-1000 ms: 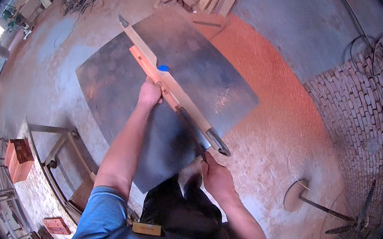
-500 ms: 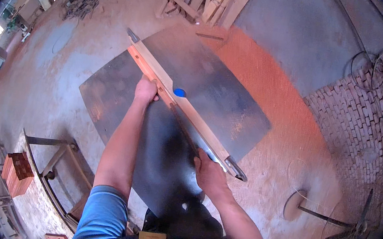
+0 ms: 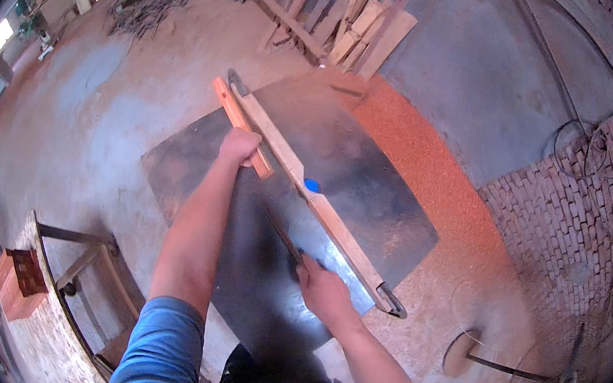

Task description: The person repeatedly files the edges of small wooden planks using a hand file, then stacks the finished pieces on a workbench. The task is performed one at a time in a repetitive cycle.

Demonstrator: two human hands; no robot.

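My left hand point(image 3: 241, 146) is closed around a narrow reddish-orange wooden strip point(image 3: 232, 107), which shows a small dark hole near its far end. In my right hand point(image 3: 321, 285) is a thin, dark, rod-like tool point(image 3: 280, 228), pointing up and left toward the strip's near end; its exact kind I cannot make out. Just beyond both hands, a long pale wooden bar point(image 3: 346, 239) with metal end pieces runs diagonally over a dark tabletop point(image 3: 370, 177). A round blue thing point(image 3: 312, 185) sits at the notch in the middle of the bar.
Orange-red dust point(image 3: 415, 132) covers the floor beyond the table. Wooden boards point(image 3: 366, 33) lean at the back, near a pile of sticks point(image 3: 145, 4). Loose bricks point(image 3: 553, 201) and a fan point(image 3: 568, 379) are at the right; a wooden frame point(image 3: 93, 256) stands lower left.
The wooden strip and dark tool have come away from the long bar toward me, leaving a gap beside the bar. The whole view has shifted slightly.
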